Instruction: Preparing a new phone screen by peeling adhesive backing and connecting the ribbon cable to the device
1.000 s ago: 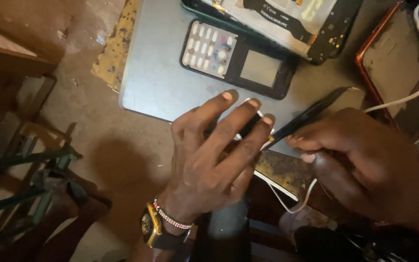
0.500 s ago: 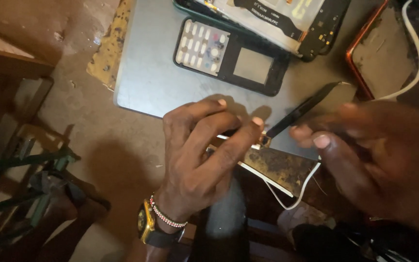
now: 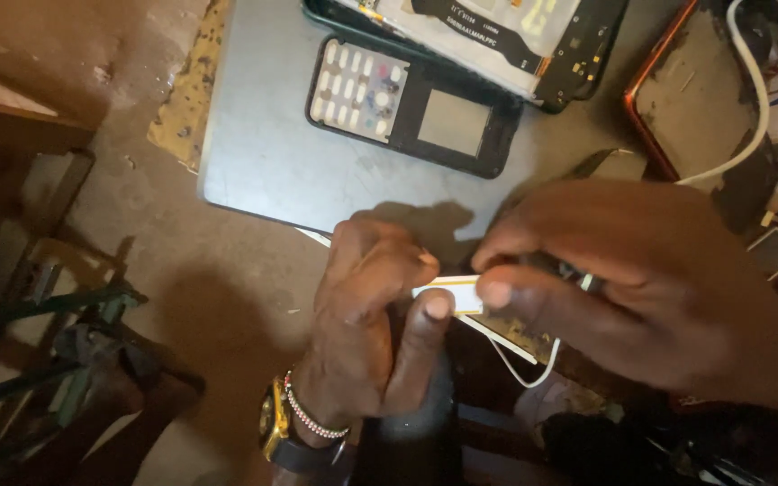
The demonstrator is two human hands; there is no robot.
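Small white strip [image 3: 450, 294]: flat, narrow, oblong, pale white with a thin yellowish line along its far edge. It sits low in the middle of the scene, just off the near edge of the grey surface [image 3: 272, 171], pinched from both ends. Only its central stretch shows; the ends are hidden under fingers, and what kind of part it is cannot be told.

Left hand [image 3: 366, 324]: curled closed on the left end of the strip, thumb tip pressed on its near edge. A gold watch [image 3: 274, 423] and a beaded bracelet [image 3: 312, 418] sit on the wrist.

Right hand [image 3: 614, 279]: blurred, closed on the strip's right end, thumb beneath and fingers over the top. A small dark item shows between its fingers, too blurred to name.

Keypad phone front [image 3: 407, 103]: black frame, pale buttons to the left, grey screen window to the right, lying flat on the surface, far from the hands.

Opened phone body [image 3: 497, 36]: dark casing with exposed light inner parts, at the far edge, just beyond the keypad front.

Orange-rimmed case [image 3: 650, 99]: far right, partly cut off.

White cable [image 3: 749, 117]: curves across the far right. A thinner white wire [image 3: 520, 369] loops below the hands.
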